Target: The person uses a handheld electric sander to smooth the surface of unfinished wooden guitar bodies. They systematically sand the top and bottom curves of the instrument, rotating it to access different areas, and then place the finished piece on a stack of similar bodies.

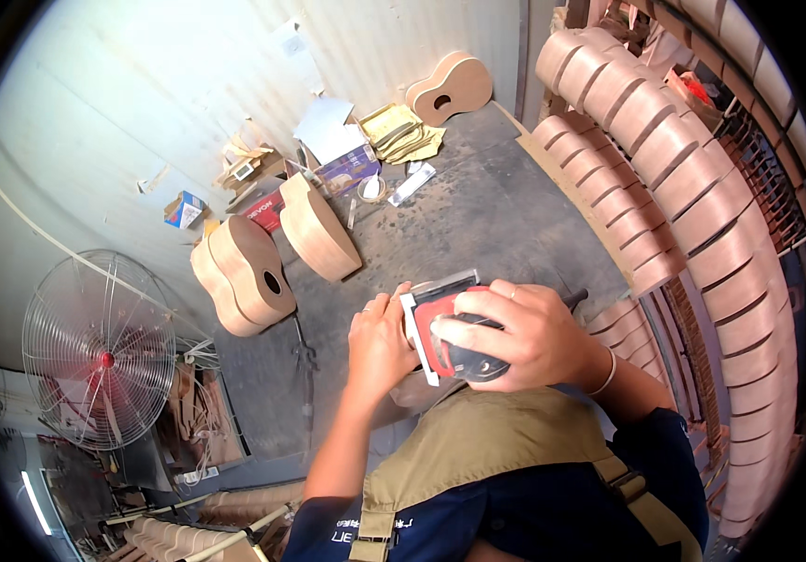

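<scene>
Palm sander (450,328), red and black with a flat pale base plate, sits in front of the person's chest, above the apron (487,440). The right hand (525,337) wraps closed over its rounded top; the left hand (380,337) pinches the plate's edge, fingers closed on it. It looks compact, rigid and moderately heavy, so the domed top seems the surest place to hold it, clear of the plate. Unfinished guitar bodies (253,267) lean below, a fan (99,347) stands left, and bent wooden sides (665,150) are stacked right.
</scene>
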`<state>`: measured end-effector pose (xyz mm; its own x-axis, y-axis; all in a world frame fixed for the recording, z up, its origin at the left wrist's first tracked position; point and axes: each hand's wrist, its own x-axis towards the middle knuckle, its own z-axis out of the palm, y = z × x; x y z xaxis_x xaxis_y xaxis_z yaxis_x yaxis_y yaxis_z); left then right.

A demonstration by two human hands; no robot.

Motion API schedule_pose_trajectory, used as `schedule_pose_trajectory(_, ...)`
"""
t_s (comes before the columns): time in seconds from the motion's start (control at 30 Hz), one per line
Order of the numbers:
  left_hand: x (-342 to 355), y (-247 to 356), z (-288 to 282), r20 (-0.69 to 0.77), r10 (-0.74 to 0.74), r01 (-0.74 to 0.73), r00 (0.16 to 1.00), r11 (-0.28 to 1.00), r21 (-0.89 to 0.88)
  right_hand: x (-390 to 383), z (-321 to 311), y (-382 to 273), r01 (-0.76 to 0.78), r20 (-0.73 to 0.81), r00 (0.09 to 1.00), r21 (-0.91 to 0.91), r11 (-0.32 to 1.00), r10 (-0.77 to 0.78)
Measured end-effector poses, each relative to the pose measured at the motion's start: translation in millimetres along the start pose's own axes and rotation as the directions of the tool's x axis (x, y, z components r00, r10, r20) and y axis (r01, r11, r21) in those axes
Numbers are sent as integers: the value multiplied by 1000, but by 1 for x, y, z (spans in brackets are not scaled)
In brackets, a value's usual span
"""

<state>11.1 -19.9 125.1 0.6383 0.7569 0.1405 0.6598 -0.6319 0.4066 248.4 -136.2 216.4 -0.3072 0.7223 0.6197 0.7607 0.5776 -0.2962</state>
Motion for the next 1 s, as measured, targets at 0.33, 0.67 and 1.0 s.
schedule_pose_trajectory(0.33,-18,-17,-21,-16,-111,109,994,988,-108,-44,24,18,-329,-164,921,158,931,353)
schedule_pose_trajectory(0.67,-14,12,-15,39,38,-38,999,999,-8,29,-23,20,-160,184,976,225,961,119)
schedule_pose_trajectory(1.0,-28,-14,-23,-34,-68,63,997,992,-111,-20,5,55,-282,58,958,352,893,280)
